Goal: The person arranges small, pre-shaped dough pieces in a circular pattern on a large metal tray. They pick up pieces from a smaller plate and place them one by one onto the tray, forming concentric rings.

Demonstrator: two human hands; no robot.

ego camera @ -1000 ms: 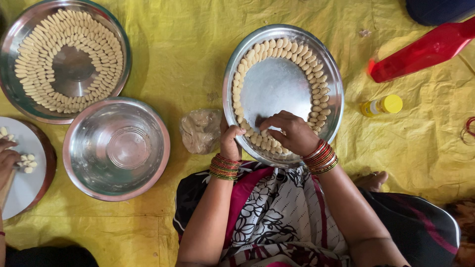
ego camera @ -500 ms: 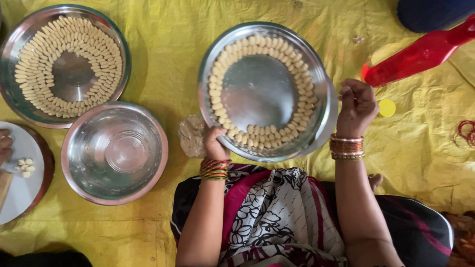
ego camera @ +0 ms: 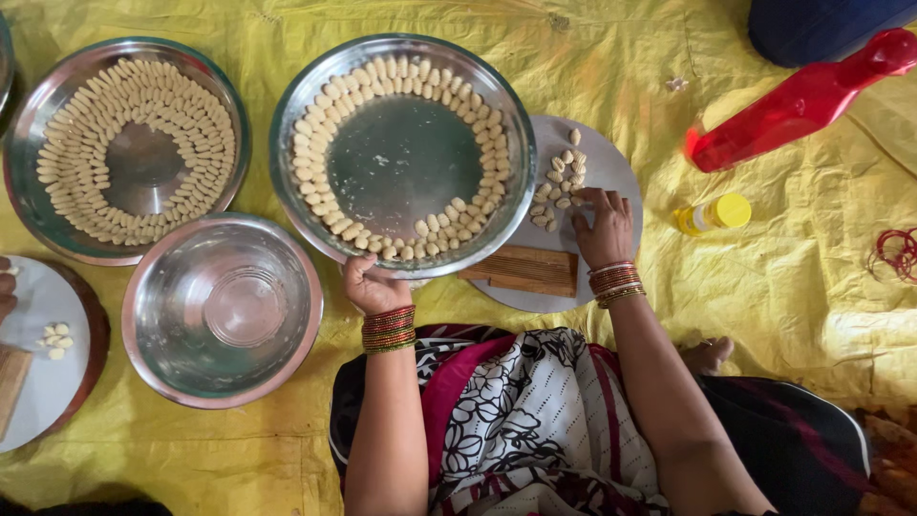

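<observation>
Steel round plate (ego camera: 401, 162) in left hand (ego camera: 373, 285), ridged dough pieces (ego camera: 559, 186) under right hand (ego camera: 604, 227)

A small clear bottle with a yellow cap (ego camera: 713, 214) lies on its side on the yellow sheet, right of the round board. Above it, well apart, a red plastic bottle (ego camera: 800, 100) lies tilted, neck toward the upper right. No labels, signs or screens show.

A creased yellow sheet (ego camera: 611, 57) covers the floor (soft, even daylight throughout).
</observation>
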